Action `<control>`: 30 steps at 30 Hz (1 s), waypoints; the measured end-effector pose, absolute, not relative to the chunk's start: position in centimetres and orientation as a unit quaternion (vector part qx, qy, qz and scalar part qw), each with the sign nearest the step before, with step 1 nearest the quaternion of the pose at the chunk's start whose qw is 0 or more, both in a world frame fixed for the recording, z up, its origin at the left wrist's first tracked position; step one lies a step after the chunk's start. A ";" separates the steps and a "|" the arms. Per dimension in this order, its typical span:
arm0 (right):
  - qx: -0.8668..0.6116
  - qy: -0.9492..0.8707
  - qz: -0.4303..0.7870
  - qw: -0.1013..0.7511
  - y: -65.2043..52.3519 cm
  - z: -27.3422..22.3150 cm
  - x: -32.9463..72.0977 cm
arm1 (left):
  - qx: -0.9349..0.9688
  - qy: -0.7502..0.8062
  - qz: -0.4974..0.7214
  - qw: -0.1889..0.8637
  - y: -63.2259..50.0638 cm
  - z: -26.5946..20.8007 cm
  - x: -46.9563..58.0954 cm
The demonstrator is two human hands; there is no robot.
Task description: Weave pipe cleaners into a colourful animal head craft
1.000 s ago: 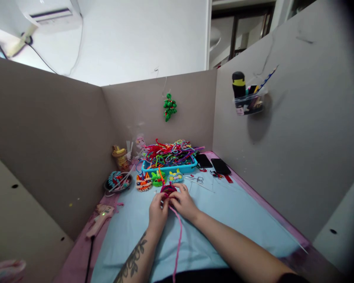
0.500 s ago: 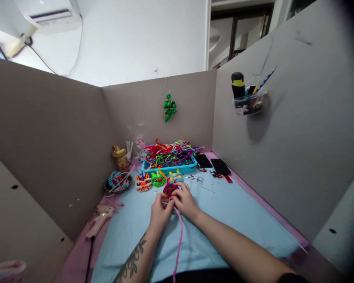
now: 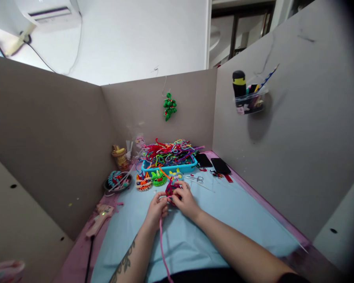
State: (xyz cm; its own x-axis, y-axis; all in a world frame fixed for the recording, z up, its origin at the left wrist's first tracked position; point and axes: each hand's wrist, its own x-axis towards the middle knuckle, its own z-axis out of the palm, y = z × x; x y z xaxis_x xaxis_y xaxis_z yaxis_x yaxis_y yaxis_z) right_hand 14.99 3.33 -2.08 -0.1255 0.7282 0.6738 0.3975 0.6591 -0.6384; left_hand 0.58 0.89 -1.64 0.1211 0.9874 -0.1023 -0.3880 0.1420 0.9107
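Note:
My right hand (image 3: 186, 201) is closed on a dark magenta piece (image 3: 171, 188) made of fuzzy pipe cleaners, its fingers covering part of it. At the piece's lower left edge, my left hand (image 3: 157, 208) pinches a pink pipe cleaner (image 3: 162, 245) that hangs down toward my lap. The fingertips of both hands are close together. Just beyond them stand three finished-looking pipe cleaner figures: an orange one (image 3: 143, 182), a green one (image 3: 158, 179) and a pale blue and yellow one (image 3: 176, 176), partly hidden by the piece.
A blue tray (image 3: 183, 169) heaped with coloured pipe cleaners stands at the back. Scissors (image 3: 199, 179) and two dark phones (image 3: 220, 166) lie right of it. At left are a dark bowl (image 3: 126, 188) and a pink corded glue gun (image 3: 102, 221). Grey panels surround the table.
My left hand has shifted left, away from the right fingers, carrying the pink pipe cleaner, whose tail now hangs farther left. The magenta piece has turned slightly and moved a little right.

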 end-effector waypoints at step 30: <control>-0.375 -0.752 0.193 0.507 3.9 -2.7 15.4 | 0.740 0.478 0.469 0.062 1.2 -2.4 -0.2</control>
State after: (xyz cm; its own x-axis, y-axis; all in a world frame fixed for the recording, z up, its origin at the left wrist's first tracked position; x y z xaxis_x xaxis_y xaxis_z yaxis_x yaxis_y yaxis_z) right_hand 15.37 3.88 -2.67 -0.2043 0.7598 0.6173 0.3685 0.6439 -0.6705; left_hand -0.18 1.16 -2.39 0.1028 0.7658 0.6348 0.6501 -0.5347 0.5398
